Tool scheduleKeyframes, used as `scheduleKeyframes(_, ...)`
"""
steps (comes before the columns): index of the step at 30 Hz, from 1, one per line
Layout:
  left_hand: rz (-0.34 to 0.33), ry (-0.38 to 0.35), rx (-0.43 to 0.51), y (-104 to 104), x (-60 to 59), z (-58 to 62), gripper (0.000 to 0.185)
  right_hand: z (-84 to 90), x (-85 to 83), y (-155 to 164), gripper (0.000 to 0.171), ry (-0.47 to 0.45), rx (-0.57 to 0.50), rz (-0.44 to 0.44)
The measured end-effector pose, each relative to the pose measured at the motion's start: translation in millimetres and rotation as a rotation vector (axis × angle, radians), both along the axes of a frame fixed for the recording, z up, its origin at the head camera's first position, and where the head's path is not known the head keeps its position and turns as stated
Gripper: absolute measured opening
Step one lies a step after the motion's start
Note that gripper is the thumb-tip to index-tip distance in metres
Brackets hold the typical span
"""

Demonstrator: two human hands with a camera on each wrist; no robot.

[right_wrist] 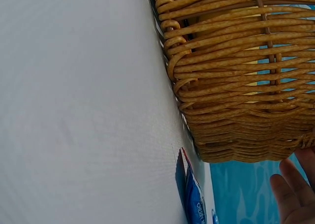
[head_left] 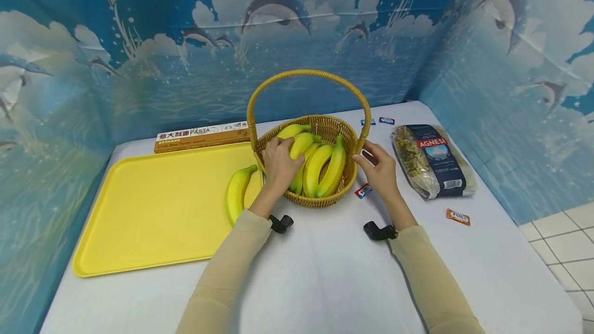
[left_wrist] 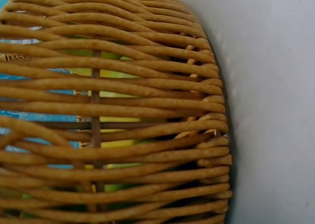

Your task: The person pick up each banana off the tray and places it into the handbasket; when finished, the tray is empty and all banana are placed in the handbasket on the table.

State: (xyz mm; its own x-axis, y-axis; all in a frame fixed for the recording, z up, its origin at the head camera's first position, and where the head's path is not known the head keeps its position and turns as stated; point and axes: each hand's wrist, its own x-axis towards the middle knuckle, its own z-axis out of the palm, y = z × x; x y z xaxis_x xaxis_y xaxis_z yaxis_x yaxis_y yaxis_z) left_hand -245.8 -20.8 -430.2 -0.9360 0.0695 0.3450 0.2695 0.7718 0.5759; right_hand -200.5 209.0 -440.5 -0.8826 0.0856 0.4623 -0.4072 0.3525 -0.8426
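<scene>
A woven wicker basket (head_left: 320, 202) with a tall arched handle stands on the table, holding several yellow bananas (head_left: 335, 169). Over its left rim reaches my left hand (head_left: 280, 165), with thumb and fingers around a banana (head_left: 301, 144) inside; some fingertips are hidden. My right hand (head_left: 381, 169) grips the right rim by the handle's base, thumb in front. In the right wrist view its fingers (right_wrist: 290, 187) show beyond the basket wall (right_wrist: 236, 96). The left wrist view shows only the basket's side (left_wrist: 113, 111) and the tablecloth. Another banana (head_left: 238, 192) lies on the yellow tray's right end.
The yellow tray (head_left: 158, 210) lies at the left, with a long pasta box (head_left: 201, 137) behind it. Right of the basket are an AGNESI pasta bag (head_left: 436, 159) and several small packets, including an orange one (head_left: 458, 216). Dolphin-print curtains (head_left: 278, 40) enclose the table's back and sides.
</scene>
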Motion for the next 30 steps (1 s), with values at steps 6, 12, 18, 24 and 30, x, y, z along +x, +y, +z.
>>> scheduleKeyframes(6, -0.003, 0.040, -0.031, 1, 0.6, -1.0, 0.046, -1.5, 0.1, 1, 0.043, -0.016, -0.012, -0.005)
scheduleKeyframes(12, -0.034, 0.151, 0.010, 0, 6.1, -2.0, 0.041, -1.7, 0.0, 0, 0.043, -0.003, -0.006, 0.001)
scheduleKeyframes(18, -0.144, 0.179, 0.174, -12, 40.3, 13.6, 0.038, -0.3, 0.4, 0, 0.043, -0.009, -0.013, 0.007)
scheduleKeyframes(24, -0.127, 0.060, 0.308, -54, 78.3, 38.0, 0.047, -0.6, -0.8, 1, 0.043, -0.003, -0.013, 0.009)
scheduleKeyframes(30, 0.041, -0.001, 0.367, -116, 90.0, 28.1, 0.065, -1.4, -0.5, 1, 0.044, -0.014, -0.008, 0.007)
